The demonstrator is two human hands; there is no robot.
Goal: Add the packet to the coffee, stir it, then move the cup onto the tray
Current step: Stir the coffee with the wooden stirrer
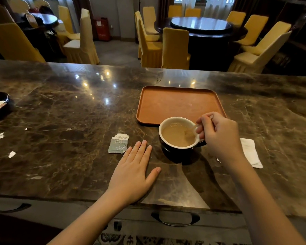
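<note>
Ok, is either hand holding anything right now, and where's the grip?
The right hand pinches a spoon by its upper handle, bowl in the coffee. The left hand lies flat on the counter, holding nothing.

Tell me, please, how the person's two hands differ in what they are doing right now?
The left hand lies flat and open, palm down, on the marble counter, holding nothing; the right hand is curled shut around a spoon. The left hand rests beside the torn packet, apart from the cup; the right hand is raised at the cup's rim, its spoon dipping into the coffee. Both are bare.
</note>
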